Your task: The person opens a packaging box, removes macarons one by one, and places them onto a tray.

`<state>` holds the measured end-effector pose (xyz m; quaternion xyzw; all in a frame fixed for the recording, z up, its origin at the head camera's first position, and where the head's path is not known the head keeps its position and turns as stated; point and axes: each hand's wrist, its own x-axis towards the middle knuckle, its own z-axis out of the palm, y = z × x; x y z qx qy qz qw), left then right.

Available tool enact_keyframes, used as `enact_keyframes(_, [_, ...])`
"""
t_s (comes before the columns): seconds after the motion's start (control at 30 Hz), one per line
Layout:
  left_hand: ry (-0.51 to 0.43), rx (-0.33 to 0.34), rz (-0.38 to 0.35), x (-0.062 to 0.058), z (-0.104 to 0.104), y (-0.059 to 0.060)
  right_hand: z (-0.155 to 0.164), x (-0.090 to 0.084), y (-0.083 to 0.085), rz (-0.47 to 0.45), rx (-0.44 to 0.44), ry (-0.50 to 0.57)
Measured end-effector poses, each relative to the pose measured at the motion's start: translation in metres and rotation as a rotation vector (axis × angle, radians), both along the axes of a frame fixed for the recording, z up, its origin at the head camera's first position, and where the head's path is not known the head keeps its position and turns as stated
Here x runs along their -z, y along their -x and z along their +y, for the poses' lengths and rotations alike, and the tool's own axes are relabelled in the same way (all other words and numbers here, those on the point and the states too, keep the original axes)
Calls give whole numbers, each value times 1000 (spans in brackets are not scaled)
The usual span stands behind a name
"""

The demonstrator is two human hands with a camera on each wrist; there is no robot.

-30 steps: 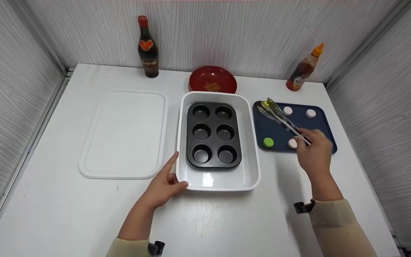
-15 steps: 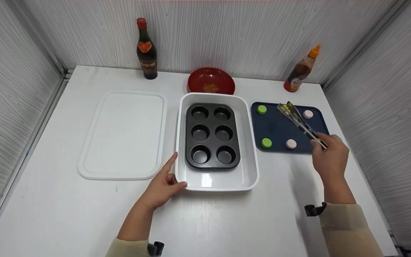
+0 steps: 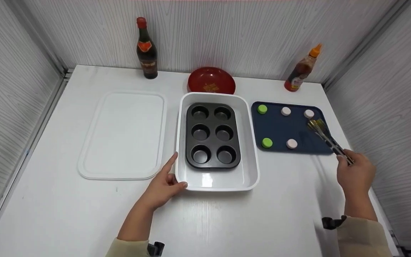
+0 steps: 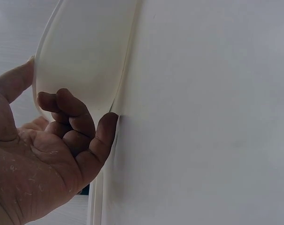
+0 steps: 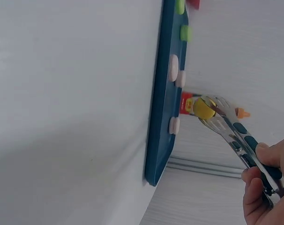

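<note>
My right hand (image 3: 356,173) holds metal serving tongs (image 3: 328,140) over the right end of the dark blue tray (image 3: 280,126). Pinched between the tongs' heads, as the right wrist view shows, is a yellow round piece (image 5: 205,108) resembling a macaron. On the tray lie green pieces (image 3: 267,142) and pale pink pieces (image 3: 291,144) of like shape. My left hand (image 3: 161,189) touches the front left corner of a white tub (image 3: 254,171), index finger straight along its side, thumb at the front rim. A dark muffin tin (image 3: 212,139) with bare cups sits inside the tub.
A white lid (image 3: 125,135) lies flat left of the tub. Behind the tub is a red bowl (image 3: 211,79). A dark bottle (image 3: 147,59) stands at the back left, a sauce bottle (image 3: 300,73) at the back right. Grey-white panels enclose the table.
My right hand has moved right and toward the near edge, carrying the tongs and the yellow piece from the tray's far left to its right end. My left hand has stayed at the tub's corner.
</note>
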<state>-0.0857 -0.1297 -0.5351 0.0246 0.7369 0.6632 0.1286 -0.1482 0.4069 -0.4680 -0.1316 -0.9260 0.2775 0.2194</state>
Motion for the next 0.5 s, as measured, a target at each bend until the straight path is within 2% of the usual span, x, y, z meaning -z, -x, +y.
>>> enact_keyframes(0.1, [7,-5,-17,0,0,1,11,5,-5,-23,32,-3])
enact_keyframes(0.37, [7,-11,-24,-3,0,1,22,15,-15,-95,53,-2])
enact_keyframes(0.5, [1,-7,-27,-2,1,1,24,18,-20,-94,64,2])
